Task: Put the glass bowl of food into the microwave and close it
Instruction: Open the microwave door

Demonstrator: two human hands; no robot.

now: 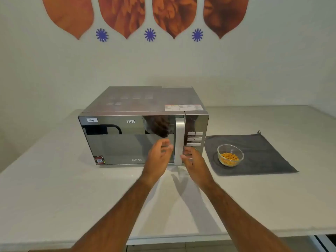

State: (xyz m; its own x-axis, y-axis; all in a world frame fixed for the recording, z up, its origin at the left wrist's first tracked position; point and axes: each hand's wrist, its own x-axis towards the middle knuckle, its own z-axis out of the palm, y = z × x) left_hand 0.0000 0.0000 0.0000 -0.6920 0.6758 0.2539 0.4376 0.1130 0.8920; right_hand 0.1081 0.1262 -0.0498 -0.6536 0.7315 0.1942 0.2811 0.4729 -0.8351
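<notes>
A mirrored microwave (127,139) stands on the white counter with its door shut. Its silver vertical handle (179,135) runs down the door's right side. My left hand (159,157) hovers just left of the handle, fingers loosely curled and empty. My right hand (193,159) is at the lower part of the handle, fingertips at its right edge, holding nothing. A small glass bowl (230,155) of orange-yellow food sits to the microwave's right on a dark grey cloth (258,160), apart from both hands.
The white counter (54,188) extends left and right of the microwave, with its front edge near the bottom of the view. A wall with orange and blue decorations rises close behind. The control panel with buttons (195,138) is right of the handle.
</notes>
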